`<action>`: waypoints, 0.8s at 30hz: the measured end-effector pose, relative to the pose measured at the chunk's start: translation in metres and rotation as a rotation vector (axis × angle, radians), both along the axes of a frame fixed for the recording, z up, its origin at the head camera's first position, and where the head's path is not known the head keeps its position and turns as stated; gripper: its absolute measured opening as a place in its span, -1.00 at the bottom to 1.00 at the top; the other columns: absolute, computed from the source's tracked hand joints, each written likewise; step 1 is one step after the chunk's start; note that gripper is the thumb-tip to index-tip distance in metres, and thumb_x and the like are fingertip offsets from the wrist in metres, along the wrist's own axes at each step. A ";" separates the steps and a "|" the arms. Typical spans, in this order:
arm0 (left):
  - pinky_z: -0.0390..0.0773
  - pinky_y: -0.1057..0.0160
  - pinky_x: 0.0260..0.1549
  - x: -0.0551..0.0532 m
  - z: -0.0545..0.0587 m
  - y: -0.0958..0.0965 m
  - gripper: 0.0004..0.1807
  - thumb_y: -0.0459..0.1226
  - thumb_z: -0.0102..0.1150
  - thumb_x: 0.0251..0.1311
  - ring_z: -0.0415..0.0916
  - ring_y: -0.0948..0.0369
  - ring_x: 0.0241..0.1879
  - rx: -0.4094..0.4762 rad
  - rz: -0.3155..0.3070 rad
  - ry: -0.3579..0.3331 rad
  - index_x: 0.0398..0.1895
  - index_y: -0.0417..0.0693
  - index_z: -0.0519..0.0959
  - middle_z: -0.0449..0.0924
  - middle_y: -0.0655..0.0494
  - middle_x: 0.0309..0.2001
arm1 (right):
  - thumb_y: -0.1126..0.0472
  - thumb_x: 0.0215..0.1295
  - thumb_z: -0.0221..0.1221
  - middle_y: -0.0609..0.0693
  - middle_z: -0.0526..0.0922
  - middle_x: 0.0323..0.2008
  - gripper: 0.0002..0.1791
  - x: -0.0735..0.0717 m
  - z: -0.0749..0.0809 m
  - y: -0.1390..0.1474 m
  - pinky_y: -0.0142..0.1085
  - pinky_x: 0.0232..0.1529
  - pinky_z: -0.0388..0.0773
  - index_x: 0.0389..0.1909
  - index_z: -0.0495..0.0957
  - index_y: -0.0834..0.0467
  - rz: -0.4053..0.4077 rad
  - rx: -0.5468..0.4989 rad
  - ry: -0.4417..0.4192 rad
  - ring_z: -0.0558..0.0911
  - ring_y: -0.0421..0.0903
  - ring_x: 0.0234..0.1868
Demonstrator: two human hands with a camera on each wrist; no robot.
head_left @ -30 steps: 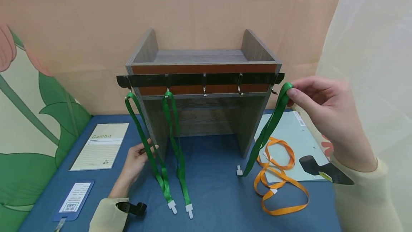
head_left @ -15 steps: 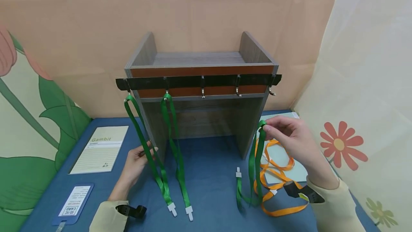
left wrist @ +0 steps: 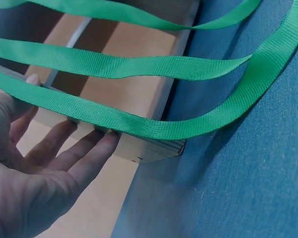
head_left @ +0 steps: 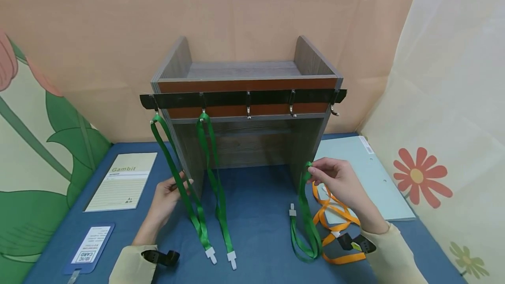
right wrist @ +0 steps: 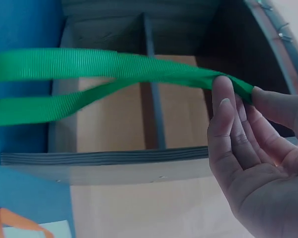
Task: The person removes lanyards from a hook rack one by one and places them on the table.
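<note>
My right hand pinches the top of a green lanyard between thumb and fingers, low beside the right panel of the grey wooden shelf. The lanyard's lower part bends on the table, its white clip pointing up. Across the shelf front runs a black rail with silver hooks. Two more green lanyards, an outer one and an inner one, hang from its two leftmost hooks. My left hand rests extended fingers against the shelf's left panel, just behind the outer lanyard.
Orange lanyards lie looped at the right, partly over a pale blue folder. On the left lie a Gambit notepad and a blue ID card holder. The blue table meets a peach backdrop.
My right hand has come down and left from beside the rightmost hook, carrying the green lanyard, which now bends into a loop at the table. The left hand stays in place.
</note>
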State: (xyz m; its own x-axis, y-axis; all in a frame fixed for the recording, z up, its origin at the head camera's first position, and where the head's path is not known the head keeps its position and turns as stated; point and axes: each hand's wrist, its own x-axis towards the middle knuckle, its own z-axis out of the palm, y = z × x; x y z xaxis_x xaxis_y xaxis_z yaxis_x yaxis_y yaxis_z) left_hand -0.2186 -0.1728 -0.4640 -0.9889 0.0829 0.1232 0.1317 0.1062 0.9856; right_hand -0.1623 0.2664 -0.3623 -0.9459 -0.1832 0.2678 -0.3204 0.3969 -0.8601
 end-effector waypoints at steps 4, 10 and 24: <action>0.54 0.35 -0.22 0.000 -0.001 0.000 -0.56 -0.31 0.19 0.28 0.57 0.31 -0.17 0.008 -0.001 0.008 0.08 -0.54 0.46 0.23 -0.28 0.30 | 0.21 0.34 0.19 0.02 0.69 -0.36 -0.83 -0.002 -0.011 0.002 -0.19 -0.34 0.61 -0.18 0.63 0.24 -0.007 0.035 -0.025 0.67 -0.07 -0.40; 0.54 0.36 -0.21 -0.001 -0.002 0.001 -0.57 -0.31 0.18 0.29 0.57 0.31 -0.17 0.004 0.000 0.024 0.07 -0.54 0.47 0.25 -0.28 0.29 | 0.22 0.32 0.21 -0.01 0.68 -0.39 -0.86 0.000 -0.035 0.005 -0.24 -0.45 0.59 -0.22 0.63 0.20 -0.007 0.076 -0.011 0.66 -0.12 -0.46; 0.53 0.38 -0.22 0.000 -0.002 0.001 -0.57 -0.32 0.16 0.30 0.53 0.38 -0.13 -0.006 -0.004 0.036 0.08 -0.55 0.45 0.21 -0.33 0.30 | 0.20 0.30 0.23 0.11 0.66 -0.38 -0.81 0.013 -0.079 0.010 -0.17 -0.38 0.61 -0.26 0.62 0.29 0.114 0.153 -0.135 0.67 0.06 -0.46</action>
